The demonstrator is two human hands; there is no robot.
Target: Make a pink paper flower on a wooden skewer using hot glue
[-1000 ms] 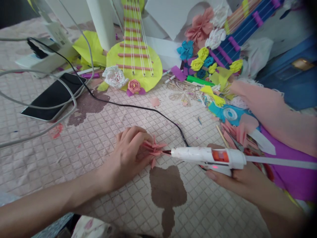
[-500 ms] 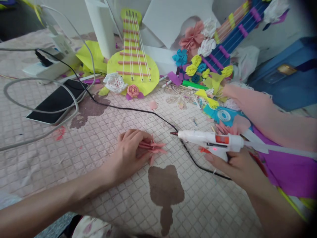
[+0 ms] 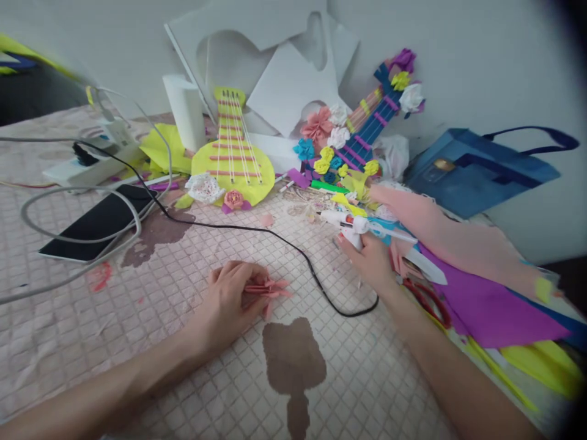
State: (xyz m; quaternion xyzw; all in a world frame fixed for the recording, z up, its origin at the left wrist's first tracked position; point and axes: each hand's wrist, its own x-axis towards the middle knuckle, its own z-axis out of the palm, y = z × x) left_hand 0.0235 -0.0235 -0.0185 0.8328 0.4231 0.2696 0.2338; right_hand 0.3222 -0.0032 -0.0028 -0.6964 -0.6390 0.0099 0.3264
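My left hand (image 3: pixel 236 293) rests on the quilted cloth, its fingers closed round folded pink paper pieces (image 3: pixel 273 287) whose pointed ends stick out to the right. Farther off to the right, my right hand (image 3: pixel 373 256) is wrapped round the handle of a white glue gun (image 3: pixel 343 220), its nozzle pointing left. A glue stick juts out of the gun's rear. Behind the hands stands a yellow paper guitar (image 3: pixel 233 162) with white strings, a white flower and a pink rose at its base. A blue paper guitar (image 3: pixel 367 137) with several paper flowers leans on the wall.
A black cord (image 3: pixel 293 247) crosses the cloth. At left lie a dark phone-like slab (image 3: pixel 87 229) and a power strip (image 3: pixel 76 171) with cables. Red-handled scissors (image 3: pixel 426 299), purple paper (image 3: pixel 495 305) and pink paper (image 3: pixel 440 220) lie at right, before a blue bag (image 3: pixel 477 165).
My right hand has carried the glue gun away from me, toward the craft scraps at the back. My left hand stays on the pink paper. The view has tilted up.
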